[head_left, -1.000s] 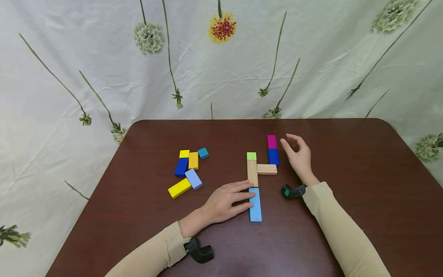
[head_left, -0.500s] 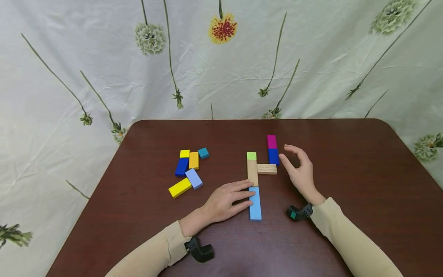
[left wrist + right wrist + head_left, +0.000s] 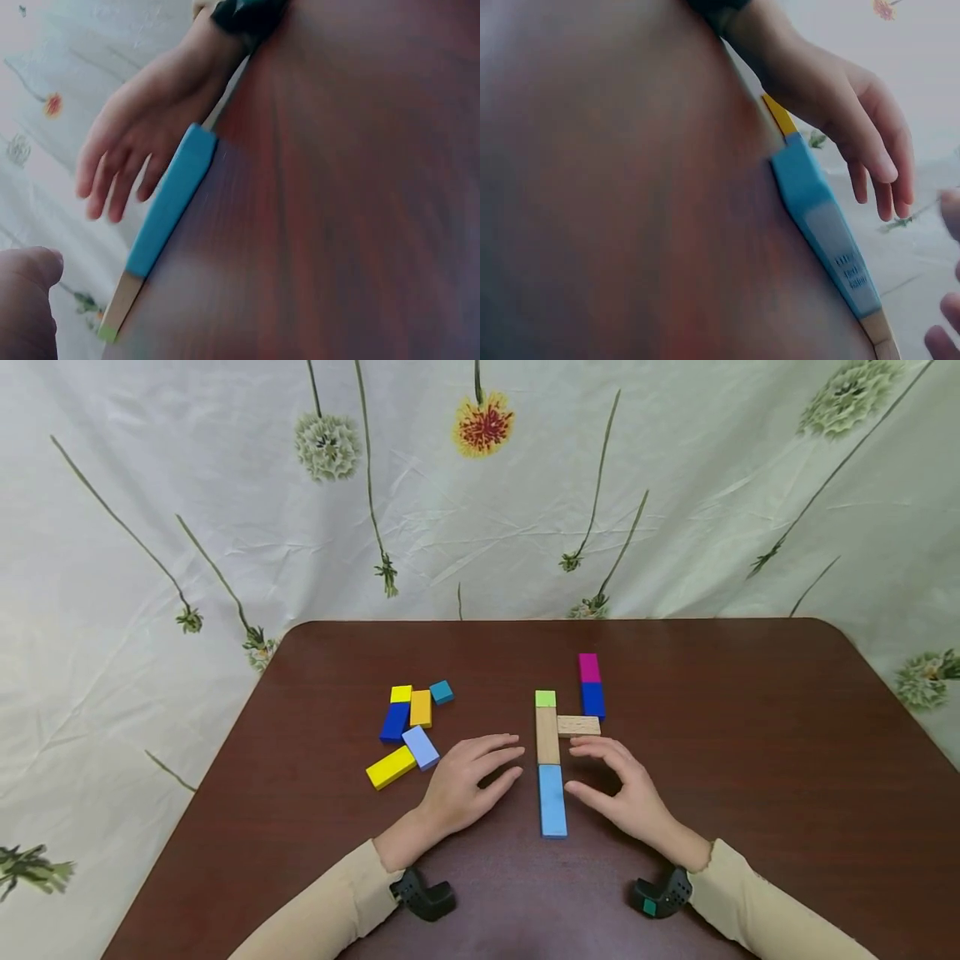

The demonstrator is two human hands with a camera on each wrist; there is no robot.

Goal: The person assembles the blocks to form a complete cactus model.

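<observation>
In the head view, a light blue block (image 3: 552, 802) lies end to end with a natural wood block (image 3: 547, 735), and a light green block (image 3: 545, 698) caps the far end. A second wood block (image 3: 578, 726) extends rightward from this column to a dark blue block (image 3: 592, 700), with a magenta block (image 3: 589, 667) beyond. My left hand (image 3: 468, 781) hovers left of the column, fingers loosely spread and holding nothing. On the other side is my right hand (image 3: 626, 793), relaxed, its fingertips close to the second wood block and the light blue one; contact cannot be told.
Left on the brown table (image 3: 315, 860) is a loose group: a yellow block (image 3: 391, 767), a periwinkle block (image 3: 421, 747), an orange block (image 3: 421, 708), a teal block (image 3: 442, 692) and others. A flower-printed cloth (image 3: 480, 527) hangs behind the table.
My left hand has come off the light blue block and shifted slightly left. My right hand has moved from beside the dark blue block toward me and left. The blocks look unmoved.
</observation>
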